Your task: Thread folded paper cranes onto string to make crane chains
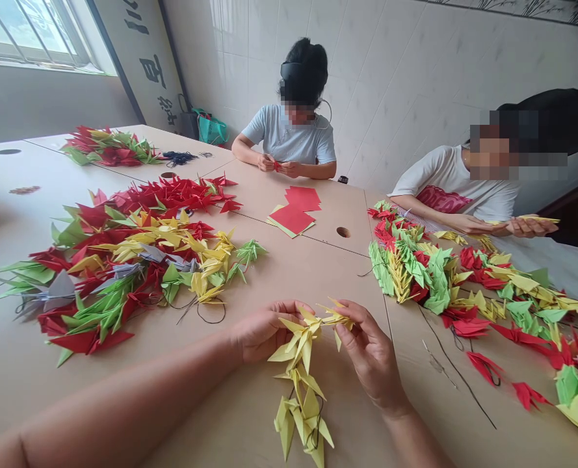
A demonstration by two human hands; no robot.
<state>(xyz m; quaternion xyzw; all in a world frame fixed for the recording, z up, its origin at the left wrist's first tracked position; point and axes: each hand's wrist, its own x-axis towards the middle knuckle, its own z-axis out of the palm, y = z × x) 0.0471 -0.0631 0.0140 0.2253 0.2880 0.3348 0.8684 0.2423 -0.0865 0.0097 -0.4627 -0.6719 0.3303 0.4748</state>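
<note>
A string of yellow folded paper cranes (301, 383) hangs between my hands and trails down onto the table toward me. My left hand (269, 330) is closed around its upper part, with the fingers partly hidden behind the paper. With thumb and fingers my right hand (367, 351) pinches the yellow cranes at the string's upper right end. Dark thread shows among the lower cranes. To the right of my right hand, a thin metal needle-like tool (439, 364) and a long dark thread (459, 370) lie on the table.
Piles of red, green and yellow paper cranes lie left (123, 260) and right (415, 266). Red paper squares (293, 218) rest mid-table near a round hole (343, 232). Across the table, one person (291, 136) folds red paper; another person (464, 188) at right holds yellow paper.
</note>
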